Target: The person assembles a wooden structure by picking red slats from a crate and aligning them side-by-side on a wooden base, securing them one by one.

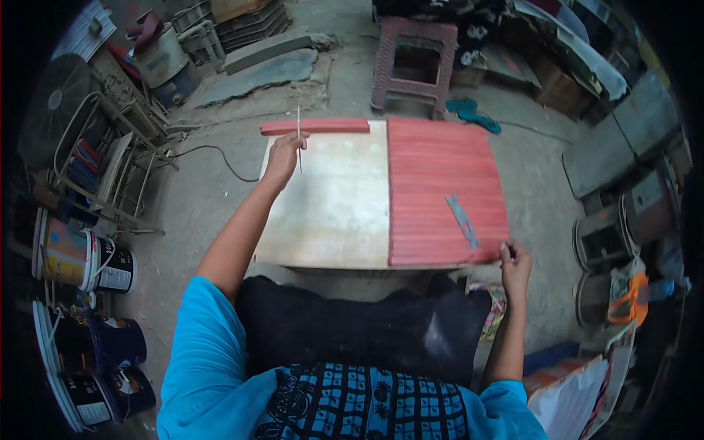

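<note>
At ten o'clock, the left hand (283, 157) pinches a thin pale stick (298, 119) by a long red strip (330, 126). At four, the right hand (518, 264) bends its fingers at the red slatted panel's (440, 169) corner; whether they pinch anything, I cannot tell. A notched flat grey piece (460, 219) lies there. Bare pale surface (330, 209) opens toward nine; a dull-red plastic stool (418, 29) stands at one.

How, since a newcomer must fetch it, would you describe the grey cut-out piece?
On the low board in the middle, go to the red right half. Toward the right hand lies a slim slanted piece: grey and irregularly notched, unlike the straight red strip farther left.
</note>
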### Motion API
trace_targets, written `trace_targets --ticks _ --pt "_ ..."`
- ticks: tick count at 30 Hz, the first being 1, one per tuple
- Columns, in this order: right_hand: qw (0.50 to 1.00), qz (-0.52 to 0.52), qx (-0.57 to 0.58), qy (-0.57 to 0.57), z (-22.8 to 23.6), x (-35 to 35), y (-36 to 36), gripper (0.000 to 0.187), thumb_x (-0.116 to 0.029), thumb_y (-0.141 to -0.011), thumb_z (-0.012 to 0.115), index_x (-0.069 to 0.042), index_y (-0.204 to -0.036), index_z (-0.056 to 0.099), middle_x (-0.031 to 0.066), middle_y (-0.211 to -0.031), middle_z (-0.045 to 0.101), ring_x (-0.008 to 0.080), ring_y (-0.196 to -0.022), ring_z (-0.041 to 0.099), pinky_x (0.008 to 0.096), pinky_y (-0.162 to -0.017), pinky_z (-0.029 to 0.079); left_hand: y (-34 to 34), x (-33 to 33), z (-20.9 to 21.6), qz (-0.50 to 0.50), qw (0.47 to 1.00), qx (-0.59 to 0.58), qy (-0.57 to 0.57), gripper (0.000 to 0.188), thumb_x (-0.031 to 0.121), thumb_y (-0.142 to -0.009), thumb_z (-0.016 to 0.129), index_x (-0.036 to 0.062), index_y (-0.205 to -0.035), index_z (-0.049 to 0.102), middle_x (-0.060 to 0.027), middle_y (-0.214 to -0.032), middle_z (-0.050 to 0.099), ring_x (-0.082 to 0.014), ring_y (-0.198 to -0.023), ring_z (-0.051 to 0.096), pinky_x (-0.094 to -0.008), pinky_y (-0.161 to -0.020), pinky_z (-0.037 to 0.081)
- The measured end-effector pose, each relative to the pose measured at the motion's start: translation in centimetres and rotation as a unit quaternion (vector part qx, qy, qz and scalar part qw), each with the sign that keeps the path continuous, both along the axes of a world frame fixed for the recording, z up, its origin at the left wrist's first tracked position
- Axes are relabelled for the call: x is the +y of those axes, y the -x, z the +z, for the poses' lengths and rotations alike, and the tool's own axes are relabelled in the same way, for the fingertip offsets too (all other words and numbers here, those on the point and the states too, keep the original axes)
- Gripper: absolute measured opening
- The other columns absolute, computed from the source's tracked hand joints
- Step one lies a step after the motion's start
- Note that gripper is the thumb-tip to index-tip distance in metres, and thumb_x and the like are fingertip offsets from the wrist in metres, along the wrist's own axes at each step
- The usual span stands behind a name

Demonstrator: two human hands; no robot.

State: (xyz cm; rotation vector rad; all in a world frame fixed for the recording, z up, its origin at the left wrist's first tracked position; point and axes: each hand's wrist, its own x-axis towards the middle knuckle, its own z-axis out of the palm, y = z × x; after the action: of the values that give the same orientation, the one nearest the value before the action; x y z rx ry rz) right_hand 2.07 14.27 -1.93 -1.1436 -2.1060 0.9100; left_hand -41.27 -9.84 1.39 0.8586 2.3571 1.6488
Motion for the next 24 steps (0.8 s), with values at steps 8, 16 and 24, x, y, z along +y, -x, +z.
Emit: trace_targets --ticks 8,16,24 --pt "0.977 0.141 -0.126 -0.101 -1.0 2.9 7.1 0.023 -0.013 -0.074 0.067 0.002 -0.091 0.062 0.0163 -0.082 0.062 0.0277 -0.073 0.062 0.0349 -0.066 0.048 13.5 6.8 -5.8 0.009 0.98 0.126 0.153 0.024 0.016 -0.074 0.044 -0.001 -0.074 0.06 -0.0223 -0.088 0.06 -0.0383 -0.087 0.055 -0.0451 -0.077 0.043" --pt "0.961 0.157 -0.214 -0.084 0.5 3.0 9.4 0.031 -0.017 -0.063 0.077 0.002 -0.081 0.06 0.0141 -0.076 0.06 0.0239 -0.062 0.059 0.0337 -0.058 0.047 17.3 8.0 -6.6 -0.154 0.87 0.352 0.31 0.021 0.014 -0.071 0.047 -0.0004 -0.067 0.063 -0.0178 -0.077 0.063 -0.033 -0.078 0.061 -0.0419 -0.07 0.048" --pt "0.947 0.165 -0.266 -0.077 0.8 2.7 10.7 0.034 -0.016 -0.058 0.079 0.001 -0.077 0.056 0.0137 -0.073 0.058 0.0259 -0.064 0.057 0.0355 -0.059 0.045 18.2 6.6 -6.1 -0.114 0.975 -0.008 0.191 0.016 0.014 -0.075 0.048 0.004 -0.066 0.057 -0.0034 -0.065 0.054 -0.0123 -0.063 0.051 -0.0265 -0.057 0.04"
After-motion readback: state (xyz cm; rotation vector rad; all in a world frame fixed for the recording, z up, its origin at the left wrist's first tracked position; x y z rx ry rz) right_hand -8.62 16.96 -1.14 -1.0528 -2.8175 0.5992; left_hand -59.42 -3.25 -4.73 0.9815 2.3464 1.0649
